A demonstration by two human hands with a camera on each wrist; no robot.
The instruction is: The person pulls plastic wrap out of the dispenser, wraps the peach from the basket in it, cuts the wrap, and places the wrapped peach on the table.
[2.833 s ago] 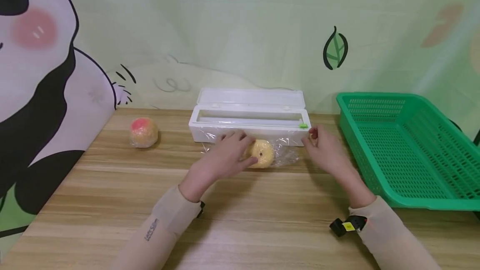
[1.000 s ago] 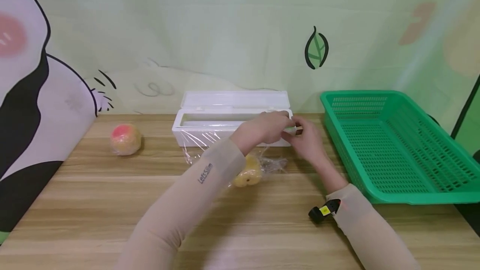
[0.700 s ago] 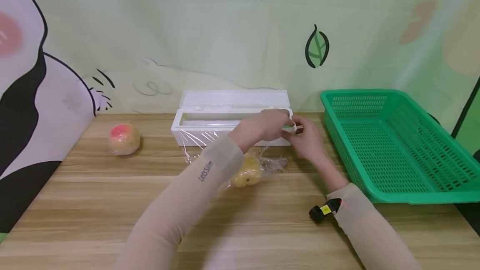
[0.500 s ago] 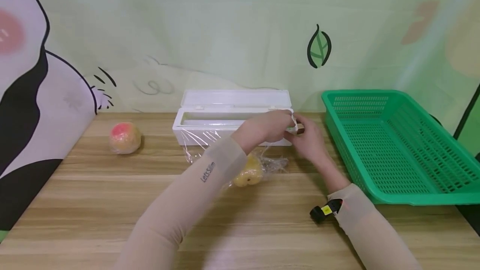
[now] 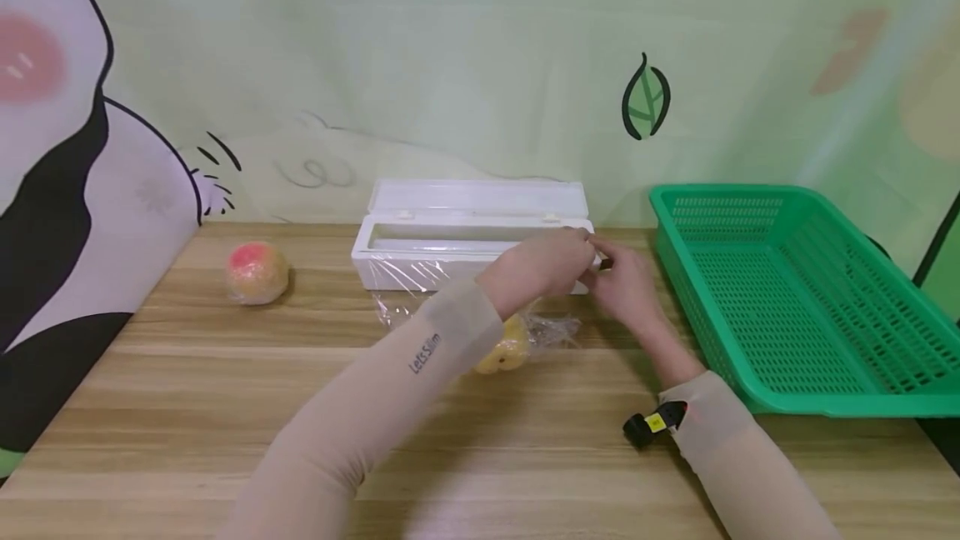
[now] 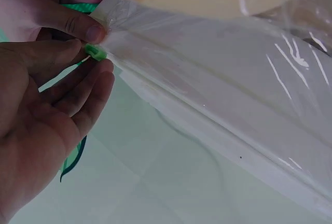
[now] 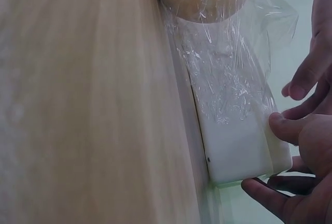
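Observation:
A white cling film box stands on the table with its lid raised. Film stretches from its front down to a yellow round fruit, partly hidden behind my left sleeve. My left hand reaches across to the box's right end and pinches the small green slide cutter between thumb and fingers. My right hand grips that same end, its thumb on the front face in the right wrist view. Both hands nearly touch there. In the head view the slide cutter is hidden.
At the left of the wooden table sits a film-wrapped peach-coloured fruit with a pink top. A large green plastic basket stands on the right, close to my right forearm. A printed cloth hangs behind the table.
My left hand has left the yellow fruit and moved right to the box's end, onto the slide cutter. The fruit sits nearer the front. In the last second the hands barely moved.

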